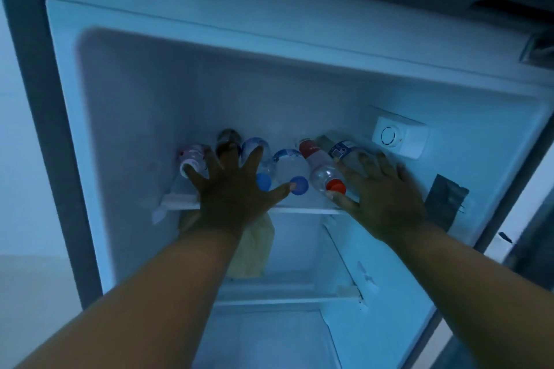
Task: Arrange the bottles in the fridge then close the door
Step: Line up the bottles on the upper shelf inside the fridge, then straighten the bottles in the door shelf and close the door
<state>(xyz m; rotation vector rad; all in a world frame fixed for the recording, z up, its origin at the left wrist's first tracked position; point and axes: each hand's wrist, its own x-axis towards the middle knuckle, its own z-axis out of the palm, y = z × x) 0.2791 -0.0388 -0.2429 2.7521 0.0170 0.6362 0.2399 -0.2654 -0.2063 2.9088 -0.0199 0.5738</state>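
Observation:
The fridge is open and several plastic bottles lie on their sides on its top shelf point(302, 210), caps facing me. From left: a pink-labelled bottle point(193, 156), a dark bottle point(228, 138), two blue-capped bottles point(289, 166), a red-capped bottle point(322, 175) and a blue-labelled bottle point(344, 150) at the right. My left hand point(232, 189) is spread wide, its fingers touching the left bottles and its thumb at a blue cap. My right hand point(380, 192) lies flat against the rightmost bottle, thumb under the red cap. Neither hand grips a bottle.
A yellowish bag point(254, 249) sits on the shelf below. A white thermostat box point(400, 137) is on the right inner wall, with a dark tape patch point(445, 204) beneath it. The fridge door's edge point(527, 237) is at the far right. A lower shelf point(287, 299) runs across.

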